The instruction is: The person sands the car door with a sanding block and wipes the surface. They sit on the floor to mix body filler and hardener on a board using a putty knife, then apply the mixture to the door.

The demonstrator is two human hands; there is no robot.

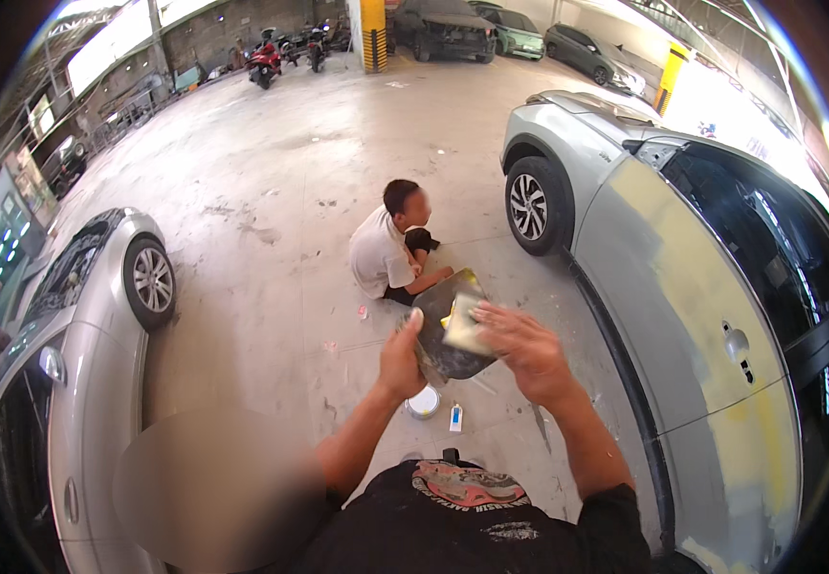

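Note:
My left hand (403, 355) grips the near left edge of a dark, flat board (443, 359) with rounded corners, held out before my chest. Yellow paste (447, 316) lies on the board. In my right hand (525, 348) is a pale, flat, squarish spreader (468, 326), blurred, over the board; whether it touches the board I cannot tell. To the right stands a silver car, its side panels (680, 265) covered in patches of yellowish filler and grey.
A person (385, 255) in a light shirt sits on the floor just beyond the board. A round white tin (423, 402) and a small white tube (456, 417) are on the floor below my hands. Another silver car (98, 344) stands at the left, and a striped pillar (373, 36) farther back.

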